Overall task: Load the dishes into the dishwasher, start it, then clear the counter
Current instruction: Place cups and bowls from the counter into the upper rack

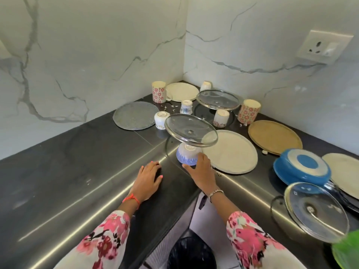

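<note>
A blue and white bowl [186, 154] stands upside down on the dark corner counter [77, 171], with a glass lid [191, 130] resting tilted on top of it. My right hand [202, 171] wraps its fingers around the near side of this bowl. My left hand [148, 179] lies flat on the counter just left of it, fingers apart, holding nothing. Behind stand several upturned cups [160, 119], two floral mugs [159, 91], a second glass lid [218, 99] on a cup, and several plates [231, 154].
A blue pan [302, 166] lies upside down at the right, with a third glass lid [315, 210] near the counter's edge. A bin with a black liner [191, 253] sits below the counter corner. Marble walls meet behind; a wall socket [324, 46] is upper right. A green object [347, 249] shows bottom right.
</note>
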